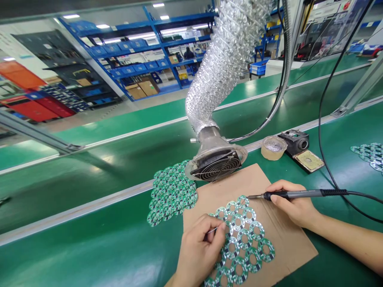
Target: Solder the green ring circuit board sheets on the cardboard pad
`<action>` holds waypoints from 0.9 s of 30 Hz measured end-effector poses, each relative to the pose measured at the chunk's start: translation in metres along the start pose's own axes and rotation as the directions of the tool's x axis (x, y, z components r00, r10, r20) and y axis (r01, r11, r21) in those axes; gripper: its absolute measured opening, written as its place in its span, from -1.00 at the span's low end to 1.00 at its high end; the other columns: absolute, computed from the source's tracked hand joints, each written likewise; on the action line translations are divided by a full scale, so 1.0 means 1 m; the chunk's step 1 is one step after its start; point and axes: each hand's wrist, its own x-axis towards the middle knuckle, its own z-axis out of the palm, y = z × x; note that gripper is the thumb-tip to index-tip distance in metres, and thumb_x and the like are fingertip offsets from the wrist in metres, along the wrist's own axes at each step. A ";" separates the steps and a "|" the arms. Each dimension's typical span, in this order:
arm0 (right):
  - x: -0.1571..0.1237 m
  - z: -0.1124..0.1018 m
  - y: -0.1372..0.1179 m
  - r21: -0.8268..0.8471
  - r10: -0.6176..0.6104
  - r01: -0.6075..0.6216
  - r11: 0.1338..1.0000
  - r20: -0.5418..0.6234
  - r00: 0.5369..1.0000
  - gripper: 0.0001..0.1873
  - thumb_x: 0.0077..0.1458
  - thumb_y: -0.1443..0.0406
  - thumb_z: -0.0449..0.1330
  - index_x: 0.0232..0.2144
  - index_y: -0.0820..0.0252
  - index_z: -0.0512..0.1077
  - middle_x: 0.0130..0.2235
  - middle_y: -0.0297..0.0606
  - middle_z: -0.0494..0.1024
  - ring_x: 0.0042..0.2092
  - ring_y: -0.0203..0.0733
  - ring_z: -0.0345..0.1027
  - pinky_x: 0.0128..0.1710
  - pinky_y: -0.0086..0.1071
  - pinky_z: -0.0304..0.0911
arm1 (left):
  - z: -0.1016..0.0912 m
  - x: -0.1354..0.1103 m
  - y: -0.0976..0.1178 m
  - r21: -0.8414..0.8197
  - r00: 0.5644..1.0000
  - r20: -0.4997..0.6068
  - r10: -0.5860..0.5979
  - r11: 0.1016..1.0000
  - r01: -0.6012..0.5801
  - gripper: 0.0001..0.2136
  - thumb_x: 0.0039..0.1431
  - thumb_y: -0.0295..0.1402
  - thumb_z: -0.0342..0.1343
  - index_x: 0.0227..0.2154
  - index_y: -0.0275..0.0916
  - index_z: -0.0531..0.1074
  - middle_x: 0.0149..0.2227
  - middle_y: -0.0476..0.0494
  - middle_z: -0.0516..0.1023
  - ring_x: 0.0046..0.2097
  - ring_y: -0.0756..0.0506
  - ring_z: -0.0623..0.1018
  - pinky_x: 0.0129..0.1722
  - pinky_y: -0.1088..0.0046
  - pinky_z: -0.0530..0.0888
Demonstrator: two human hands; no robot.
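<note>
My right hand [295, 203] is closed around the handle of a soldering iron [305, 194]. The iron's metal tip points left, at the upper edge of a panel of ring-shaped green circuit boards [253, 257]. That panel lies on a sheet of brown cardboard [287, 247]. Over its left side, my left hand [202, 245] pinches a thin solder wire [213, 230] between thumb and forefinger. The hand hides part of the boards beneath it. Whether the iron's tip touches the top ring, I cannot tell.
Another stack of round circuit boards [172, 193] lies left of the cardboard. A fume extractor hood [217, 159] on a silver duct [223, 59] hangs behind the work. At the back right are a tape roll [273, 148], an iron stand [299, 143] and more boards [369, 153].
</note>
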 end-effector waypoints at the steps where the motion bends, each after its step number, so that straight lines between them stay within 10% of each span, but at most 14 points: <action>1: 0.000 0.000 0.000 0.002 -0.001 0.001 1.000 0.001 1.000 -0.86 0.07 0.28 0.13 -0.34 0.16 0.48 -0.36 -0.25 0.57 -0.34 -0.19 0.43 -0.38 -0.39 0.33 | 0.000 0.000 0.001 0.002 1.000 0.000 0.001 1.000 -0.001 -0.79 0.16 -0.37 0.02 -0.56 -0.24 0.42 -0.65 0.07 0.29 -0.60 0.07 0.31 -0.57 0.60 0.29; 27: 0.000 -0.001 0.001 0.014 -0.028 0.027 1.000 0.035 0.999 -0.85 0.07 0.28 0.13 -0.30 0.15 0.47 -0.32 -0.24 0.57 -0.31 -0.16 0.45 -0.35 -0.37 0.35 | 0.002 0.000 0.005 0.001 1.000 -0.010 0.018 1.000 -0.018 -0.78 0.17 -0.35 0.02 -0.57 -0.23 0.39 -0.66 0.07 0.27 -0.59 0.07 0.32 -0.55 0.60 0.31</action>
